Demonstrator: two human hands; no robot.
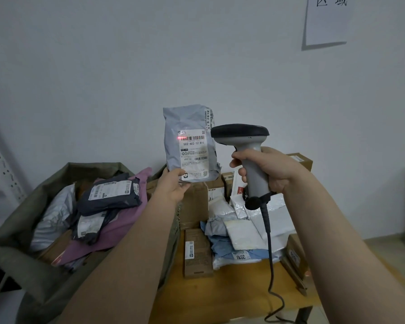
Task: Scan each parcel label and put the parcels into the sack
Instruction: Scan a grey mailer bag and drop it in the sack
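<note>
My left hand [173, 185] holds a grey plastic parcel [187, 122] upright by its bottom edge, with its white label [193, 155] facing me. A red scan line lies across the label's top barcode. My right hand [267, 169] grips a grey handheld scanner [241, 136] just right of the parcel, its black head aimed at the label. The green sack [14, 242] stands open at the left, holding a dark parcel [110, 195], a purple parcel [124, 230] and a silver one [54, 218].
On the wooden table [234, 293] lie more parcels: brown boxes [198, 251], white and blue bags [243, 232], another box [295, 256] at the right. The scanner's coiled cable [270, 253] hangs down over them. A white wall with a paper sign [325, 19] is behind.
</note>
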